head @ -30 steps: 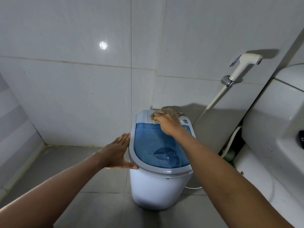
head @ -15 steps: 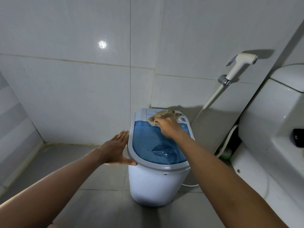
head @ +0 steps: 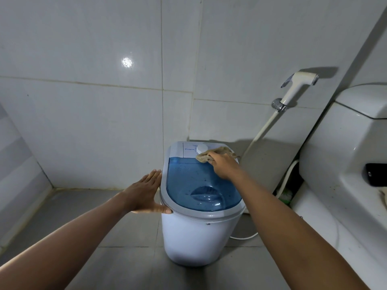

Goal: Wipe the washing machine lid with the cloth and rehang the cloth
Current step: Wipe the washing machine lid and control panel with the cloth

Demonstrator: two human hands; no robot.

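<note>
Wiping under way: right hand [head: 223, 165] grips the crumpled tan cloth [head: 213, 154] at the translucent blue washing machine lid [head: 194, 185]'s upper edge, frame centre. Left hand [head: 144, 193], open, braces the rim. Rehanging remains.

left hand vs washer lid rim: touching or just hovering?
Touching. In the head view the left hand lies flat against the left side of the washing machine's grey lid rim, its thumb pressed along the rim's front-left edge with no visible gap.

Dim; glare spot on wall tile [head: 127, 62]; edges warped.
</note>
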